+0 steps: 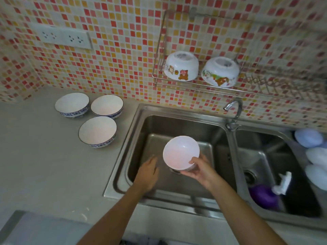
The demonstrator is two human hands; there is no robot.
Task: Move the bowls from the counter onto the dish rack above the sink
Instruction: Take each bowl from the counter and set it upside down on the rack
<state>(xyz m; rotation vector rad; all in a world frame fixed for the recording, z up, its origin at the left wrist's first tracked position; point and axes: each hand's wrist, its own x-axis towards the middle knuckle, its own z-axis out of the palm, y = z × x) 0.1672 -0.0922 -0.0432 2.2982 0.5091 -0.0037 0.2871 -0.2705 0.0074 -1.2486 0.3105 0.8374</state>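
My right hand [200, 169] grips a white bowl [179, 152] by its lower rim, holding it tilted over the left sink basin [154, 126]. My left hand [147, 172] hovers just left of the bowl, fingers apart and holding nothing. Three white bowls with blue patterned outsides stand upright on the counter: one at the back left [72, 104], one at the back right [107, 106], one in front [97, 131]. On the wire dish rack [194, 87] fixed to the tiled wall, two cartoon-printed bowls rest upside down, one on the left [182, 66], one on the right [220, 71].
A curved tap [233, 110] rises between the two basins. The right basin holds a purple object [263, 195] and a white item [283, 183]. Pale plates or lids [315, 149] lean at the far right. A socket strip [62, 37] sits on the wall at left.
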